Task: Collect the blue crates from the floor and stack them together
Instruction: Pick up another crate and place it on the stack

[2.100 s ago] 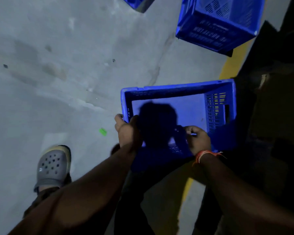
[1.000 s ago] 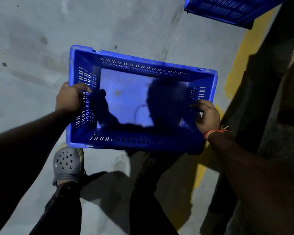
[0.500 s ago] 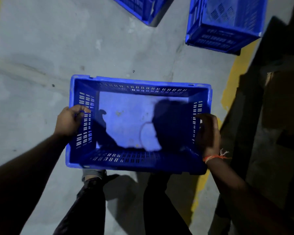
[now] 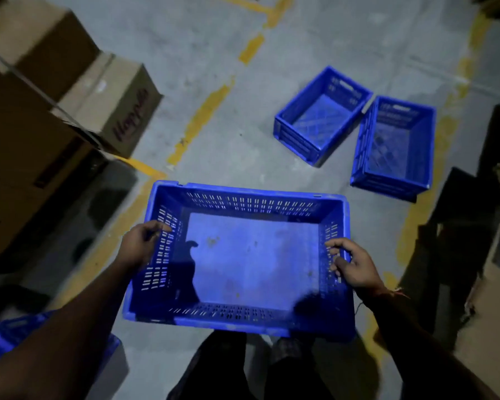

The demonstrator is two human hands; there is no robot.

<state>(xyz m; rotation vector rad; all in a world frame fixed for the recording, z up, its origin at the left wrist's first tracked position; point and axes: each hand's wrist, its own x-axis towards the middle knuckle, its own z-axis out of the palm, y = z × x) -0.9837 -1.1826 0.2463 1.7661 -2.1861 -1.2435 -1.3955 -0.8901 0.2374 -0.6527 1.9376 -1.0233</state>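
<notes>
Three blue crates (image 4: 240, 255); two hands (image 4: 140, 245) gripping one

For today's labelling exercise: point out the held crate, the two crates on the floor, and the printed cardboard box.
held crate (image 4: 251, 261): head view, inner floor.
left floor crate (image 4: 318, 116): head view, inner floor.
right floor crate (image 4: 393, 145): head view, inner floor.
printed cardboard box (image 4: 127, 111): head view, lettered side.
</notes>
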